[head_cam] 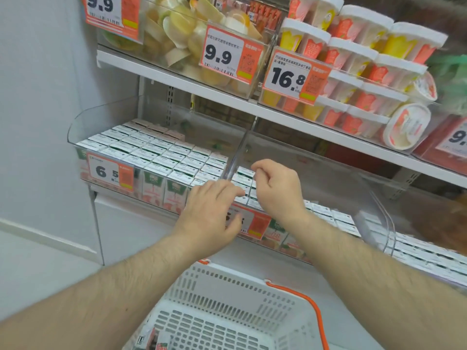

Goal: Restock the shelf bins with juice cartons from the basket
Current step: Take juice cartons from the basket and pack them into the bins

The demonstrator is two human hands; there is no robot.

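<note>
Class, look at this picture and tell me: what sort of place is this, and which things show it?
Most likely a grocery shop aisle. Price tags hang on the shelves, clear bins hold rows of juice cartons, and a white shopping basket sits below.

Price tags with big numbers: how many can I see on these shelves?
6. Upper shelf: a 9.9 tag top left, another 9.9, then 16.8. Far right, a cut-off tag. Lower bins: 6.5, and one partly hidden behind the left hand.
</note>
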